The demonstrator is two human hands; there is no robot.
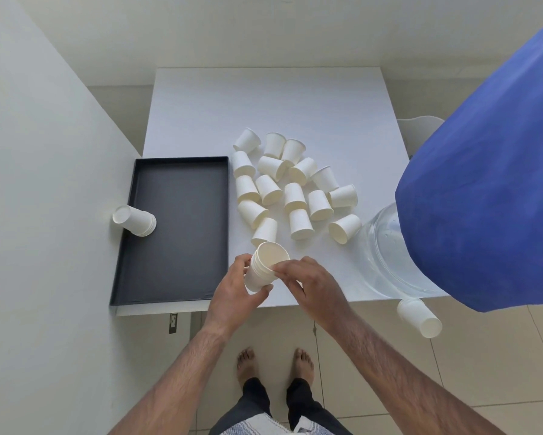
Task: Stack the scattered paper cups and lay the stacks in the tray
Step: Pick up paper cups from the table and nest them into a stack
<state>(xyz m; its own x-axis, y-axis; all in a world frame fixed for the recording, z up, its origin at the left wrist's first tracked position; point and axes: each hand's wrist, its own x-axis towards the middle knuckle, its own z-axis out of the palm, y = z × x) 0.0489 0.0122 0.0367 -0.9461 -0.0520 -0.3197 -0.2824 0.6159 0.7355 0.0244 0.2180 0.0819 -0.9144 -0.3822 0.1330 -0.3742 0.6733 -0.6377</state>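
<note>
White cup stack held upright beside black tray.

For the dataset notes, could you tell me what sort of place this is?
Probably a plain room in a home or small office: a white table against bare walls, a tiled floor, and the person standing barefoot.

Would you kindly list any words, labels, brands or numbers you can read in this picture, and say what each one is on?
No readable text in this view.
Paper cups: plain white, no print.
Held stack, gripped by the left hand and right hand: plain.
Tray: plain black, no label.
Clear bottle: no label shows.
Blue cloth: no markings.
Wall socket under the table: too small to read.
</note>
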